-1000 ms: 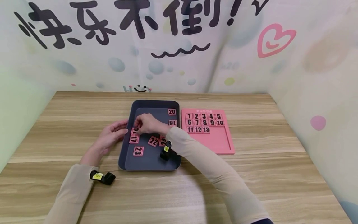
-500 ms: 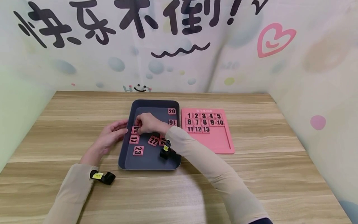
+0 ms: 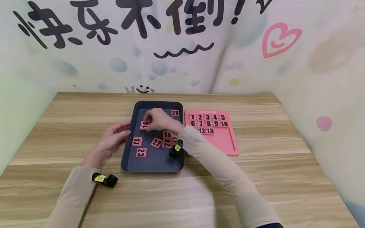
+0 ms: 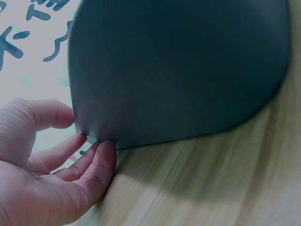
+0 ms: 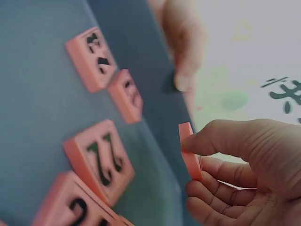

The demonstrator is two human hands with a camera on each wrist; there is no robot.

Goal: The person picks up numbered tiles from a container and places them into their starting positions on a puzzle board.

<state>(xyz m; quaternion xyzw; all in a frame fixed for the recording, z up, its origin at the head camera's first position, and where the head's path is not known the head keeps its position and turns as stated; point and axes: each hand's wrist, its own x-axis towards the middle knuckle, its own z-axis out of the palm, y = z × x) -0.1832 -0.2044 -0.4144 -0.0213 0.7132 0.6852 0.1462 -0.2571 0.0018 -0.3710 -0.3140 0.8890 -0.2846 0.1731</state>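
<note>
Pinched between the right hand's [image 3: 160, 119] thumb and fingers is a pink number tile marked 14 [image 3: 144, 125], over the upper part of a dark blue-grey tray [image 3: 154, 166]. In the right wrist view, that tile [image 5: 190, 153] is seen edge-on, in front of the tray's side wall. The left hand [image 3: 112, 136] rests beside the tray's left side; in the left wrist view, its fingertips touch the outer wall [image 4: 178, 80]. Tiles 17 [image 3: 137, 141], 23 [image 3: 141, 153], 22 [image 3: 156, 142], 18 [image 3: 167, 135] and 24 [image 3: 167, 143] lie inside the tray.
To the tray's right lies a pink number board [image 3: 219, 144] with rows of tiles running from 1 to 13; the right sleeve hides part of the 11. Tile 20 [image 3: 175, 112] sits near the tray's upper right corner. A printed cloth [image 3: 182, 72] stands behind the wooden table [image 3: 85, 110].
The right hand has lifted tile 14 from beside tile 17 at the tray's left wall and moved it up and to the right. The left hand stays at the tray's side.
</note>
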